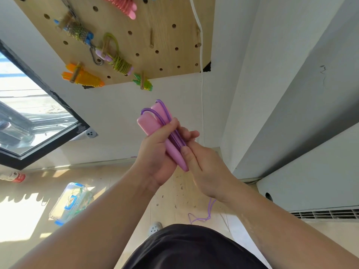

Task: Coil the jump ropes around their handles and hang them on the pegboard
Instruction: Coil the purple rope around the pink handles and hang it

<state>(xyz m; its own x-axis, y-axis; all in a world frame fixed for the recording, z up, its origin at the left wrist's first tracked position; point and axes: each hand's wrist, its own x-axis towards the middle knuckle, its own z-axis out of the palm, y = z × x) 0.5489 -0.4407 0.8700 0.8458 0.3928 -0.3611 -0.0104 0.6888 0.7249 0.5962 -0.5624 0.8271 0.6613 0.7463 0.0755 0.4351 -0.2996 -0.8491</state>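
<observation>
Below the pegboard [165,35], I am holding the two pink handles [153,121] side by side in the left hand [155,158], its fingers [171,124] curling tight round their middles. The right hand [206,167] is pinching the purple cord [165,115] against the handles: its thumb is pressing on the strands just beside the left fingertips, and its other fingers are wrapping behind. Two cord loops are standing above the left fingers at the blunt handle ends, while the loose tail [202,216] is trailing well below both wrists toward the floor.

I am judging the handles to be light, stiff and smooth plastic, likely slippery where they taper, so the best grip is looking like the thick middle. The cord is appearing thin, soft and springy. It is probably wanting to unwind unless a thumb is pinning each turn, and I am expecting to feed it close to the handles rather than far down the tail.

Far below and left of the left wrist, a clear plastic box [81,188] with blue clasps is lying on the floor. Thin cords, greenish and orange, are showing through its wall, though I am not able to count them. A bare wooden peg [151,38] is jutting from the board high above the fingers, beside other wound ropes.
</observation>
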